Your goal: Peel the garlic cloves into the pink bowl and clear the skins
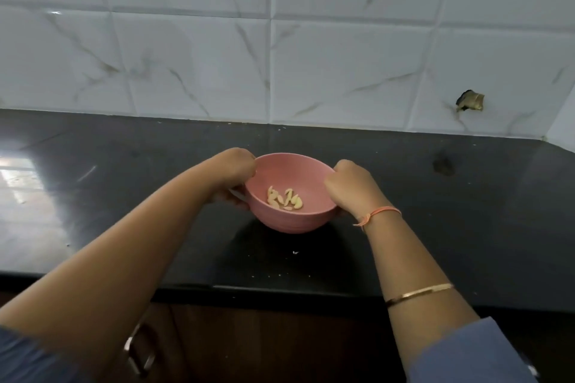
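Gripping pink bowl [289,222] (rim): left hand [231,176], right hand [353,186].

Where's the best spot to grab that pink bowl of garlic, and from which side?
By its rim, from the left and right at once, as the left hand and right hand grip the pink bowl now. The smooth wall curves under and offers little hold; the thin open rim lets a hand hook over. Opposite grips should keep it level, so the garlic cloves stay in.
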The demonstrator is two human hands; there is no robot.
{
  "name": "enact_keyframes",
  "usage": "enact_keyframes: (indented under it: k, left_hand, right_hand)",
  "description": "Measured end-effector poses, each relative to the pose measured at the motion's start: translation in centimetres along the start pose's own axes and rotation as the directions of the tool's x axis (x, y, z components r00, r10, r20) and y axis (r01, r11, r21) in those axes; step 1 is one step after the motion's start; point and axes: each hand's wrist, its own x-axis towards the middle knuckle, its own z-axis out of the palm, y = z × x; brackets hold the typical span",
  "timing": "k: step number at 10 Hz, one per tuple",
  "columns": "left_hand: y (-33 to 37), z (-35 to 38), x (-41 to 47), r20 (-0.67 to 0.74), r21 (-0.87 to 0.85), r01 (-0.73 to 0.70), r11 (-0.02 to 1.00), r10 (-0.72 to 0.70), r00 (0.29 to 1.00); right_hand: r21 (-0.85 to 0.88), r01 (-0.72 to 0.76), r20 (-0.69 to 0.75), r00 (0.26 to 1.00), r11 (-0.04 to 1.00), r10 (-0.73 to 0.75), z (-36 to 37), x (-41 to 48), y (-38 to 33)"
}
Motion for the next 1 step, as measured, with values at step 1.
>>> enact_keyframes:
  k: [1]
  left_hand:
    - [-0.16,-1.22,0.63,0.071,0.091,0.026,0.995,-0.033,0.997]
  right_hand:
    - [-0.026,-0.001,0.025,1.000,1.000,0.001,0.17,0.46,-0.90]
